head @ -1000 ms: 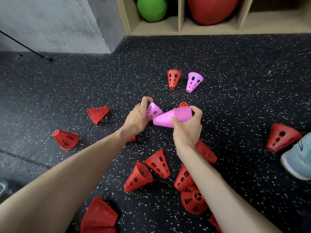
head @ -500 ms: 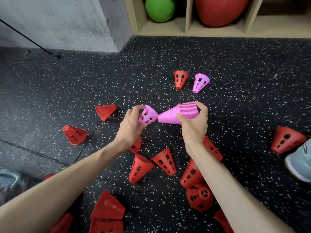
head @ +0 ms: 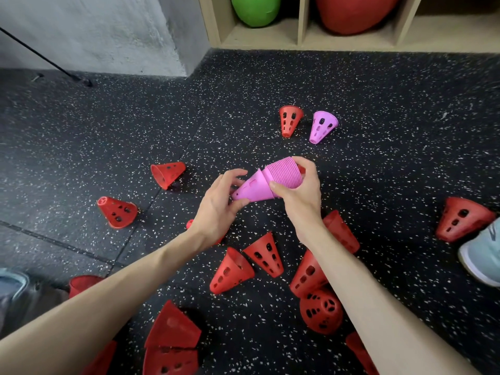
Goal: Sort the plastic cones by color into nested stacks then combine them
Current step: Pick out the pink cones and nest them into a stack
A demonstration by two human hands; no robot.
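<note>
A nested stack of pink cones point(head: 281, 175) lies sideways in the air above the floor, tip pointing left. My right hand point(head: 300, 190) grips its wide ribbed end. My left hand point(head: 216, 204) holds the outermost pink cone point(head: 253, 188), which sits over the stack's tip. One loose pink cone point(head: 322, 125) lies farther away beside a red cone point(head: 289, 120). Several red cones lie scattered on the floor, such as those at left point(head: 167, 173) point(head: 117, 211) and below my hands point(head: 231, 272) point(head: 263, 254).
Dark speckled rubber floor point(head: 392, 131). A wooden shelf point(head: 303, 25) at the back holds a green ball point(head: 255, 9) and a red ball point(head: 354, 12). A light shoe point(head: 481, 255) is at the right edge, another shoe point(head: 12, 282) at the left edge. A grey wall corner point(head: 173, 36) stands at the back left.
My left hand has brought the single pink cone to the right and slid it over the tip of the stack held in my right hand. The view moved slightly.
</note>
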